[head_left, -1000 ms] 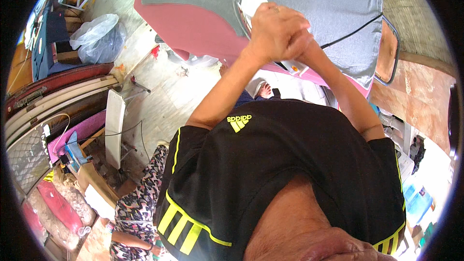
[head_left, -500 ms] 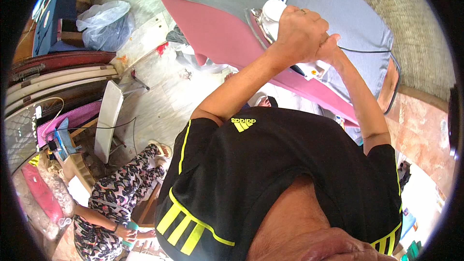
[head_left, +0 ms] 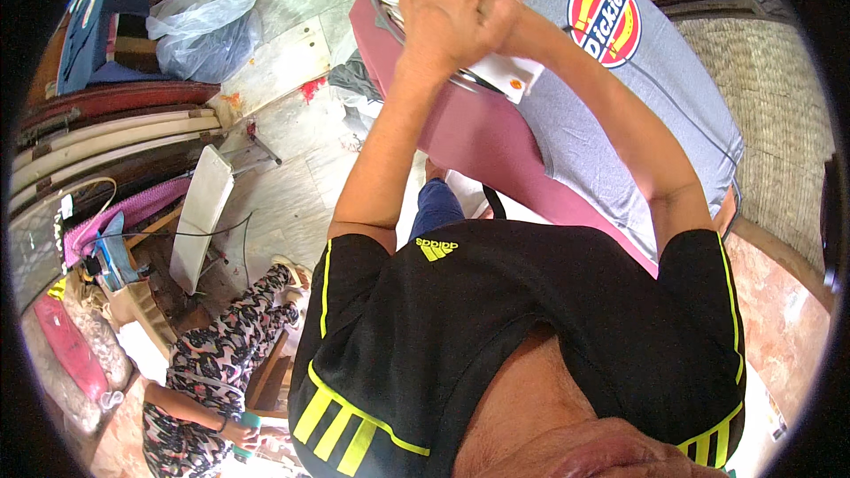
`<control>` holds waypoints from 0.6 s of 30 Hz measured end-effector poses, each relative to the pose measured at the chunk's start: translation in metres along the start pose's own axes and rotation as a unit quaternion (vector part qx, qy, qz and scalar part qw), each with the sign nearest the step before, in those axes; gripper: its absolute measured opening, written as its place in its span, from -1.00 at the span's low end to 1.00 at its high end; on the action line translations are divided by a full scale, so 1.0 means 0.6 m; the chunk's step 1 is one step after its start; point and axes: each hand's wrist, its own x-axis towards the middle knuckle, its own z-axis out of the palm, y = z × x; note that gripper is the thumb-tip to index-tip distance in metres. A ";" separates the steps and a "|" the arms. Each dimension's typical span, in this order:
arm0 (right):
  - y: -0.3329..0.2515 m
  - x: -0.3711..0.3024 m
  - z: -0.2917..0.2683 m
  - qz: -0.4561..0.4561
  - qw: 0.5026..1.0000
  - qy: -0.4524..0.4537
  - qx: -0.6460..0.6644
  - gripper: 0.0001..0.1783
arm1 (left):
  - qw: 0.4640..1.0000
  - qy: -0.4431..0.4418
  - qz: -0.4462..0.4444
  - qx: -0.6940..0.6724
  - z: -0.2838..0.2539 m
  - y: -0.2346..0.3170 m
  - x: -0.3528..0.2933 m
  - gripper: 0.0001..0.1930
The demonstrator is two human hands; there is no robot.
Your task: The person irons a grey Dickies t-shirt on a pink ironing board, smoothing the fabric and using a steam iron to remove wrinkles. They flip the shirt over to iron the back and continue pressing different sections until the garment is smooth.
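A white clothes iron (head_left: 500,73) with a metal rim is on the ironing board, its handle mostly hidden under my hands. My left hand (head_left: 445,11) is closed round the handle. Against it, my right hand (head_left: 502,16) is closed too, gripping at the handle's rear; how its fingers lie is partly hidden. A grey T-shirt (head_left: 682,124) with a round red, yellow and blue print is spread over the pink board cover (head_left: 482,133). The iron is at the board's left part, left of the print, and its soleplate is mostly hidden.
Left of the board, a clear plastic bag (head_left: 204,35) stands on the tiled floor. A folded white table (head_left: 202,217) leans nearby. At lower left, another person in patterned clothes (head_left: 208,354) holds something green. A woven mat (head_left: 761,97) lies beyond the board's right side.
Both hands and the iron have moved left and away from me along the board. The round print is now uncovered to the right of my hands, and the view has shifted slightly.
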 end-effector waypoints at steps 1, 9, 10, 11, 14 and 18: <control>0.011 0.023 0.007 -0.006 1.000 0.006 -0.004 -0.57 | 0.999 0.013 -0.034 -0.008 0.005 -0.014 0.000 -0.81; 0.008 0.012 -0.014 0.037 0.999 0.026 0.004 -0.61 | 0.997 -0.029 -0.003 -0.068 0.008 0.048 0.023 -0.76; 0.000 -0.012 -0.018 0.044 0.999 0.023 0.008 -0.61 | 0.997 -0.026 0.002 -0.071 0.015 0.064 0.015 -0.76; -0.010 -0.036 -0.023 0.048 0.999 0.022 0.013 -0.62 | 0.996 -0.029 0.002 -0.088 0.024 0.083 0.007 -0.78; -0.032 -0.141 -0.042 0.083 0.996 0.024 0.020 -0.64 | 0.993 -0.039 0.023 -0.113 0.067 0.151 -0.016 -0.79; -0.072 -0.277 -0.064 0.112 0.993 0.029 0.029 -0.66 | 0.985 -0.054 0.051 -0.154 0.103 0.242 -0.051 -0.83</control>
